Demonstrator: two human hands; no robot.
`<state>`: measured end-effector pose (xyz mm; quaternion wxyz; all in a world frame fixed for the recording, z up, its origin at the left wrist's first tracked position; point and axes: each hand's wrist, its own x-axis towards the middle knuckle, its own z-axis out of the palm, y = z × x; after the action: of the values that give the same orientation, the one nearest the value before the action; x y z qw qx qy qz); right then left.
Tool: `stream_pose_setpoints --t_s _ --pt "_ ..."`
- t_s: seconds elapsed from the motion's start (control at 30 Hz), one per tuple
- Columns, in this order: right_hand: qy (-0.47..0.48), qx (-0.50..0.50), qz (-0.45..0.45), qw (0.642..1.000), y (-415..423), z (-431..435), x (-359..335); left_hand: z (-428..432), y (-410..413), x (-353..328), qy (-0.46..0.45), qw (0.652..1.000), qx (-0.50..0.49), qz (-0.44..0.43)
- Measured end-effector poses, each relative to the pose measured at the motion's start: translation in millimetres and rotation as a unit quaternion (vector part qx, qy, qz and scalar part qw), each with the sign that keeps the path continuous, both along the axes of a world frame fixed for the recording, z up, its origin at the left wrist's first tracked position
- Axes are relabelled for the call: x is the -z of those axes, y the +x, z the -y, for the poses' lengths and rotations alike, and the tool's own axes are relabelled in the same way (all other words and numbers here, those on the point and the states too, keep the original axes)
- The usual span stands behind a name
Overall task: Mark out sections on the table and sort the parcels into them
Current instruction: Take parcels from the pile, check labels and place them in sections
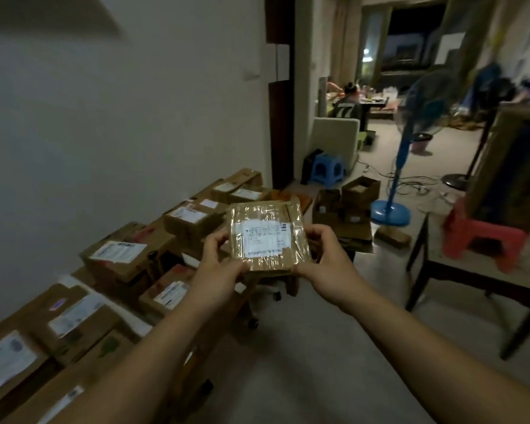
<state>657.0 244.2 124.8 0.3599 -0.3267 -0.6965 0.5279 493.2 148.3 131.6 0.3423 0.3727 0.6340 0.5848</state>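
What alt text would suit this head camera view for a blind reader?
The left hand and right hand hold up a flat taped parcel, label facing the camera. Labelled cardboard parcels line the white wall at left; a blue fan stands right.

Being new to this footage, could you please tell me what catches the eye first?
A flat, tape-wrapped parcel is held up mid-frame, left hand and right hand gripping its sides. Labelled cardboard boxes crowd the lower left along the wall; a blue fan stands behind.
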Motion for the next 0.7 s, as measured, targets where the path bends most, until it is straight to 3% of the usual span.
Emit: stream_pose_setpoints --t_s 0.27,0.5,0.7 --pt "0.024 0.067 0.022 0.997 -13 -156 9 -171 -19 14 0.034 0.998 0.048 -0.003" --pt "-0.01 0.091 0.045 0.995 -31 -284 6 -309 -42 10 0.034 0.997 0.076 0.007" --pt "-0.06 0.013 0.045 0.997 -69 -355 16 -363 -69 27 -0.011 1.0 0.007 0.017"
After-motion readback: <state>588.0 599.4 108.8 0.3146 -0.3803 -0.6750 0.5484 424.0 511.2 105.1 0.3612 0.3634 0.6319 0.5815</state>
